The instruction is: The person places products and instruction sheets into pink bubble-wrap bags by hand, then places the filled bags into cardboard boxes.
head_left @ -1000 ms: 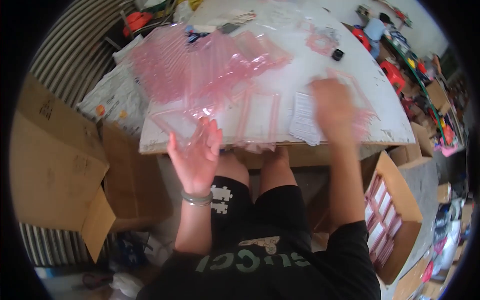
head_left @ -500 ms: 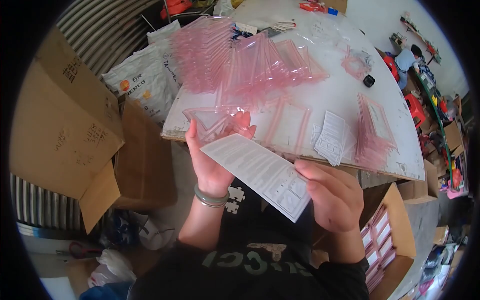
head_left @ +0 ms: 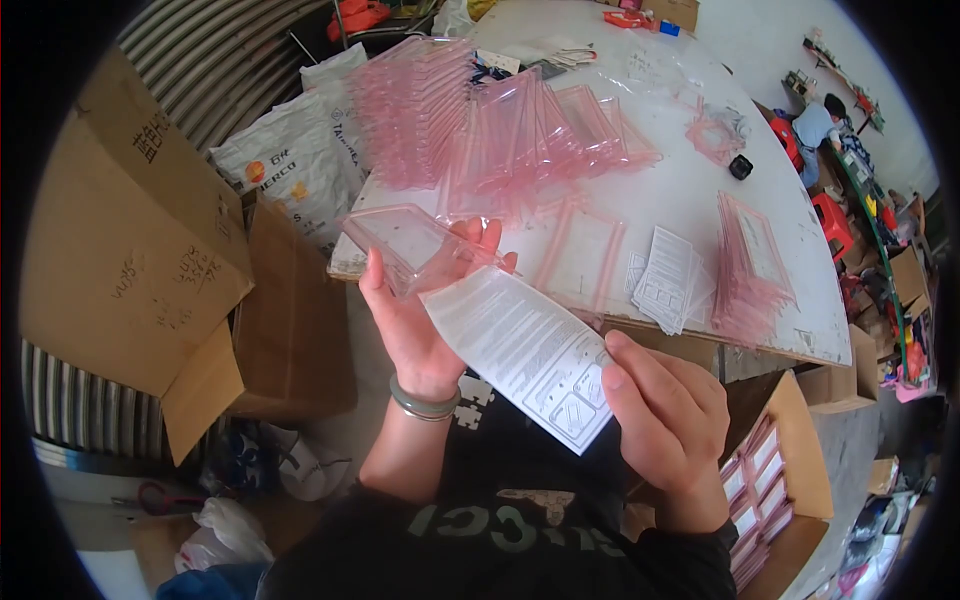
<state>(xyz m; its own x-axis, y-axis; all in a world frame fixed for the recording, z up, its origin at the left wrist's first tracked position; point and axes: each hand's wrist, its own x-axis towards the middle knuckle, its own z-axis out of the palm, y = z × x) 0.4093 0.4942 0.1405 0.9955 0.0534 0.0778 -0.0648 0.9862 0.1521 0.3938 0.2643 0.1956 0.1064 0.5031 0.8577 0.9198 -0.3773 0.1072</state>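
A clear plastic pouch with pink edges [head_left: 405, 235] lies across my left hand [head_left: 415, 335], which is palm up with the fingers curled at its open end. My right hand [head_left: 670, 415] pinches a printed white leaflet [head_left: 520, 350] by its right edge, thumb and forefinger together. The leaflet's far end is at the pouch's mouth, over my left palm. Text and small line drawings show on its face. On the table edge beyond lies another flat pink-edged pouch [head_left: 583, 255], with a fan of leaflets [head_left: 668, 280] to its right.
Rows of overlapping pink pouches [head_left: 415, 115] cover the back left of the white table [head_left: 690, 205]. A stack of filled pouches [head_left: 748, 265] stands at the right edge. An open carton [head_left: 800, 560] below holds more. Cardboard boxes [head_left: 130, 260] stand left; a person [head_left: 815, 130] is far right.
The pouch in my left hand has swung up and left, flatter to view. The leaflet has moved slightly right and tilted, its printed face turned more toward me.
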